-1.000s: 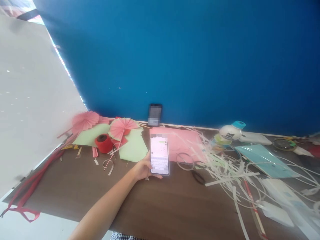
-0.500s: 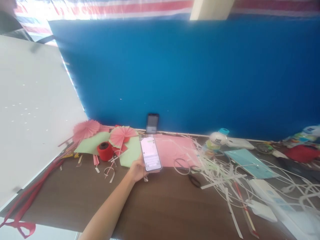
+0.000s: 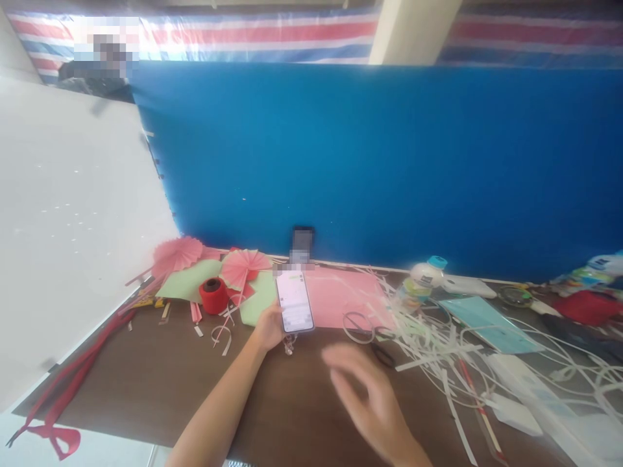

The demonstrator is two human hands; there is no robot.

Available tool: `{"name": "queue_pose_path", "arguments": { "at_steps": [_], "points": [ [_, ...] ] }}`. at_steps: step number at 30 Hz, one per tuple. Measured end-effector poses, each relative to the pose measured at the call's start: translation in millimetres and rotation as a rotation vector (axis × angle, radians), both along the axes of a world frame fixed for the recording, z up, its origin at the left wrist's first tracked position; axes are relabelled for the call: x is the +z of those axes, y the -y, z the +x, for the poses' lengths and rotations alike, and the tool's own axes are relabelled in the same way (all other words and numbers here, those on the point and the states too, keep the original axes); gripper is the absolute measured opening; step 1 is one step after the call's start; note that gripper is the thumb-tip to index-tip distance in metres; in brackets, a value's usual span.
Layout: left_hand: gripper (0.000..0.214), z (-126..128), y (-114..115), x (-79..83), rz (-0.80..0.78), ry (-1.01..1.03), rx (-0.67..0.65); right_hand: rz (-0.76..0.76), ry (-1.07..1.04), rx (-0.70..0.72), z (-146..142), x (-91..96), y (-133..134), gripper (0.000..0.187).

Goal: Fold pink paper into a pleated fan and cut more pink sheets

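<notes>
The phone [image 3: 295,301] hides fingers of the left hand [image 3: 269,328]; its screen text is too small to read. The right hand [image 3: 364,389] is blurred, its forearm cut off by the bottom edge. Pixelation obscures the dark device [image 3: 302,242].

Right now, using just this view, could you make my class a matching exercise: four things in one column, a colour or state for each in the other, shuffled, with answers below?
Things
1. Left hand
2. Spool
3. Right hand
4. Pleated fans

Colours and states
A. Pink
B. Open, holding nothing
C. Holding a phone with a lit screen
D. Red around a dark centre

Right pairs: 1-C, 2-D, 3-B, 4-A
</notes>
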State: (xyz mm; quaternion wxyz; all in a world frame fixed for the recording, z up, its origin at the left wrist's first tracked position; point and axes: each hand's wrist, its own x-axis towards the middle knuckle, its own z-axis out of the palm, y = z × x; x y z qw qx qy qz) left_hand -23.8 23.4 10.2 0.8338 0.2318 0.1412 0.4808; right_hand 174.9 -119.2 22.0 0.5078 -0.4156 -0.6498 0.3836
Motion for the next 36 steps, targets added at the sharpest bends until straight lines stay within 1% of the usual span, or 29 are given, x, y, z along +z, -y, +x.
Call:
{"name": "queue_pose_path", "arguments": {
  "at_steps": [2,3,4,5,7,10,12,14,16,20,22,25,28,32,34,36],
  "points": [
    [0.046,3.6,0.4,3.3,-0.03,-0.009,-0.006,-0.024,0.023,-0.211,-11.6,16.5,-56.1,0.035],
    [0.047,5.3,0.5,4.6,-0.031,-0.006,-0.01,-0.023,0.002,-0.27,-18.1,21.0,-79.7,0.039],
    [0.05,6.6,0.5,5.5,-0.025,0.001,-0.013,-0.017,-0.045,-0.3,-24.8,22.2,-99.0,0.041],
    [0.053,7.8,0.5,5.9,-0.017,0.006,-0.017,-0.012,-0.1,-0.298,-31.4,20.0,-113.4,0.043],
    [0.056,9.5,0.3,5.0,-0.019,-0.003,-0.033,-0.016,-0.202,-0.221,-43.3,7.8,-128.6,0.045],
    [0.055,11.6,-0.1,0.0,-0.043,-0.06,-0.068,-0.065,-0.269,-0.114,-54.2,-15.9,-128.2,0.046],
    [0.049,13.0,0.1,-3.8,-0.04,-0.093,-0.059,-0.129,-0.29,0.011,-55.6,-25.7,-122.4,0.047],
    [0.047,14.4,1.3,-5.8,-0.019,-0.111,-0.023,-0.18,-0.311,0.111,-53.4,-28.8,-117.7,0.049],
    [0.048,15.7,3.6,-4.5,-0.004,-0.13,0.0,-0.199,-0.333,0.15,-50.0,-27.6,-115.9,0.049],
    [0.048,17.8,8.3,3.5,-0.043,-0.197,-0.04,-0.182,-0.347,0.164,-47.0,-24.1,-116.0,0.051],
    [0.051,18.8,8.7,4.9,-0.049,-0.185,-0.065,-0.152,-0.332,0.131,-47.5,-23.6,-115.2,0.058],
    [0.055,19.4,7.1,1.9,-0.053,-0.158,-0.074,-0.108,-0.288,0.064,-48.4,-23.5,-112.8,0.072],
    [0.054,19.0,6.1,-1.6,-0.065,-0.164,-0.072,-0.08,-0.255,0.076,-48.6,-24.0,-111.4,0.078],
    [0.051,18.8,7.9,-1.2,-0.057,-0.186,-0.07,-0.031,-0.237,0.084,-48.7,-25.8,-112.1,0.082],
    [0.052,19.3,8.8,-0.8,-0.063,-0.222,-0.052,-0.017,-0.228,0.088,-49.2,-26.9,-112.6,0.083],
    [0.052,20.0,9.2,-1.3,-0.056,-0.265,-0.005,-0.008,-0.217,0.103,-49.8,-28.1,-113.0,0.084]
  ]
}}
